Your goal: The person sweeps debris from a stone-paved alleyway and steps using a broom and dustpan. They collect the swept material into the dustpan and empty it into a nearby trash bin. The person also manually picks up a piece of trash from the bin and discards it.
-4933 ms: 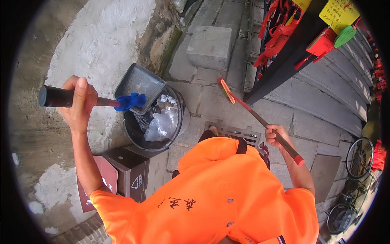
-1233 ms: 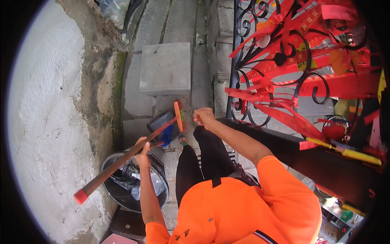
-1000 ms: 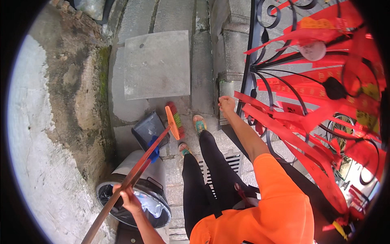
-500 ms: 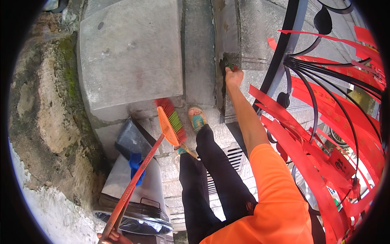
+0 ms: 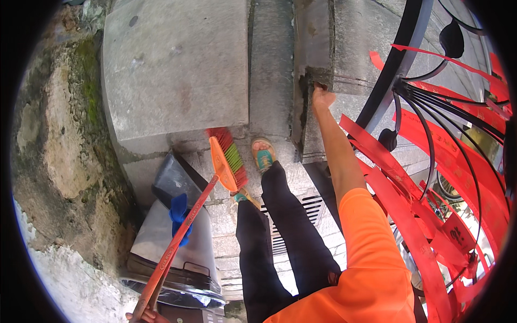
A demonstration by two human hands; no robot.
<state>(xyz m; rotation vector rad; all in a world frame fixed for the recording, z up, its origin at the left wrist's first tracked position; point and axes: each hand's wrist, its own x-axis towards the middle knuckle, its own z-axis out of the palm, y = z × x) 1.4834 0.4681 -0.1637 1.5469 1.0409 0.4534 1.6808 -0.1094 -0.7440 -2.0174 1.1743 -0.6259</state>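
Observation:
At the lower left edge, my left hand [image 5: 144,316] is closed round the long red handle of a broom [image 5: 221,163]. The broom's orange head, with red and green bristles, rests near my feet, beside a large stone slab. My right hand [image 5: 323,98] reaches forward to a dark broken gap [image 5: 311,77] in the low stone step. Its fingers are curled at the gap, and a small dark reddish bit shows by the fingertips, too small to name. A grey dustpan [image 5: 175,177] stands left of the broom.
A grey bin [image 5: 199,245] with a clear plastic liner stands at the left, a blue cloth-like thing [image 5: 180,218] on it. A mossy rough wall [image 5: 70,145] borders the left. Black ironwork [image 5: 388,67] with red ribbons [image 5: 409,226] crowds the right. A slotted drain grate [image 5: 309,207] lies by my legs.
My right hand stays at the gap, its wrist slightly turned; the red and green bit seen at its fingertips no longer shows plainly. The view has shifted slightly. The broom has barely moved.

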